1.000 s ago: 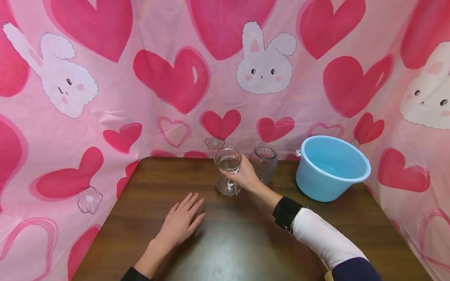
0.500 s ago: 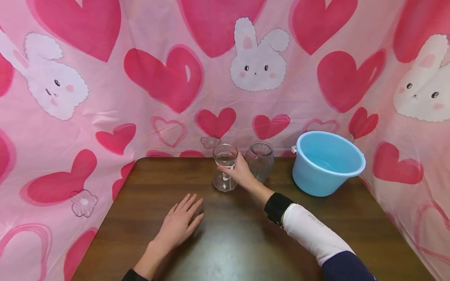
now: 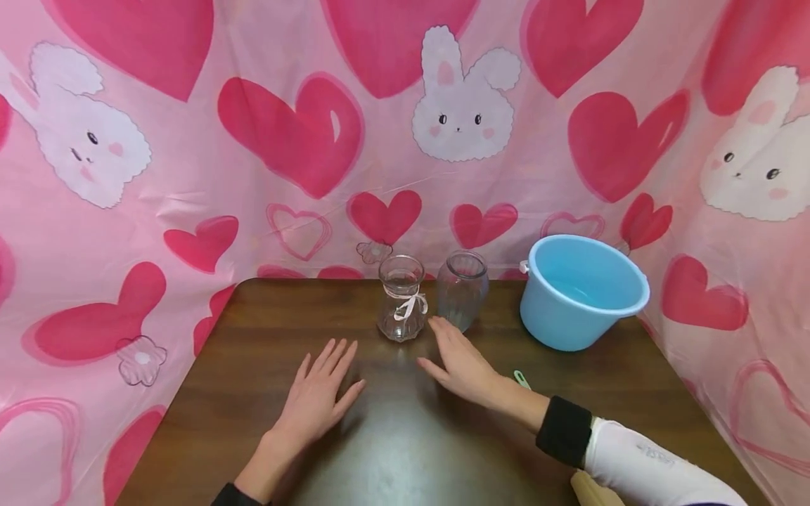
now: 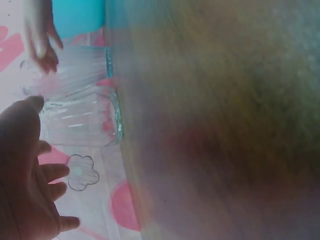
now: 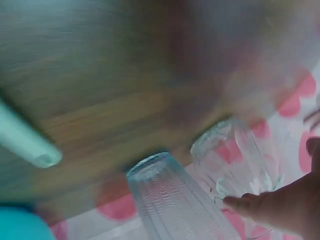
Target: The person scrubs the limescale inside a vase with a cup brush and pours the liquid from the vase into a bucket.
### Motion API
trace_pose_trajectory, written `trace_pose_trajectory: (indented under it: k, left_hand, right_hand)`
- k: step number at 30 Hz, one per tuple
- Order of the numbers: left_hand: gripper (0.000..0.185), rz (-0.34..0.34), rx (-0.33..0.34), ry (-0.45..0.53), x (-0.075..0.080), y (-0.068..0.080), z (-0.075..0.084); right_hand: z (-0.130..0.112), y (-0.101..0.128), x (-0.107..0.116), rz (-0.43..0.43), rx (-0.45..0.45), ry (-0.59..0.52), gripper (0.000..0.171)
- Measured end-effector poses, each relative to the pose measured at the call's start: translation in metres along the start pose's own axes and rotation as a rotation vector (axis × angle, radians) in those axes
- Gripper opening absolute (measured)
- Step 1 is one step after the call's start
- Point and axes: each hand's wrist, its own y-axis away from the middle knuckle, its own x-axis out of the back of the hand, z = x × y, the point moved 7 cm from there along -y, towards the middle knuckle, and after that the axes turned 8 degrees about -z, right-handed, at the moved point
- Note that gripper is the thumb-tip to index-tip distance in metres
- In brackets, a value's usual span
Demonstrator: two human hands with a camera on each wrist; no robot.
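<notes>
A clear glass vase (image 3: 403,325) with a white ribbon bow (image 3: 408,307) round its neck stands upright near the table's back edge. Just to its right is a second glass vase (image 3: 462,295), ribbed and without a ribbon. My right hand (image 3: 465,365) is held in front of the two vases with its fingers extended and nothing in them. Over the table, left of and nearer than the ribboned vase, my left hand (image 3: 319,393) has its fingers spread and holds nothing. The left wrist view shows that hand (image 4: 30,175) apart from the vases.
A light blue bucket (image 3: 557,316) stands at the back right of the brown wooden table (image 3: 405,436). The end of a pale green handle (image 3: 521,379) shows behind my right forearm. A beige object (image 3: 595,490) is partly covered by the sleeve. Pink printed cloth (image 3: 291,169) hangs behind.
My right hand has let go of the ribboned vase and drawn back toward me and to the right. The vase stays standing. My left hand has hardly moved.
</notes>
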Motion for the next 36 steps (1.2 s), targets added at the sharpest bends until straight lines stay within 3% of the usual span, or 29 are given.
trace_pose_trajectory:
  k: [4,10,15,21,36]
  left_hand:
    - [0.083,0.033,0.002,-0.027,0.007,-0.001,-0.002]
    - [0.085,0.01,0.007,-0.045,0.005,-0.001,-0.002]
    - [0.089,-0.019,0.023,-0.072,-0.002,0.0,-0.003]
    - [0.089,-0.018,0.008,-0.085,-0.004,-0.003,0.0]
    - [0.089,-0.031,-0.012,-0.073,0.003,-0.007,0.016]
  right_hand:
    - [0.003,0.029,0.0,-0.04,-0.027,0.201,0.081]
    - [0.019,0.062,0.013,0.014,-0.146,0.32,0.081]
    - [0.026,0.084,0.011,-0.008,-0.195,0.399,0.085]
    - [0.029,0.091,0.014,-0.023,-0.206,0.393,0.087]
    - [0.019,0.08,0.036,-0.021,-0.197,0.352,0.084]
